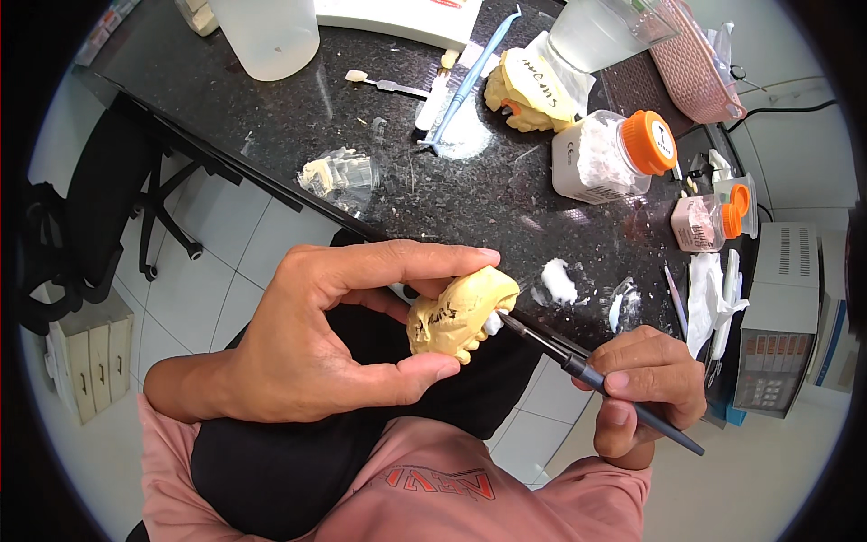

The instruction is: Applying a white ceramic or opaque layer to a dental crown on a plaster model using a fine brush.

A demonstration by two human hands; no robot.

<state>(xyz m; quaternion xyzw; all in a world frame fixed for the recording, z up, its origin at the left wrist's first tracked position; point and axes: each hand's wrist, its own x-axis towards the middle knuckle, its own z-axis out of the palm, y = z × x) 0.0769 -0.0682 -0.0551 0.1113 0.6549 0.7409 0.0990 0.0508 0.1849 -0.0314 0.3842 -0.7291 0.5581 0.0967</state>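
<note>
Between the thumb and fingers of my left hand (316,334) is a yellow plaster dental model (452,316) with handwriting on its side. A white tooth-like piece (493,322) sits among the model's teeth on the right side. My right hand (646,388) grips a slim dark pen-like tool (587,370) with a pointed tip. That tip meets the model right beside the white piece; whether it touches the piece itself I cannot tell. Beyond the model, a small heap of white material (559,282) lies on the black speckled worktop (433,208).
A second yellow dental model (533,90) stands at the back, near a blue double-ended instrument (474,81) and a white powder jar with an orange lid (614,158). Smaller jars (706,223) and tissue (709,303) line the right. A clear cup with residue (343,176) lies near the front edge.
</note>
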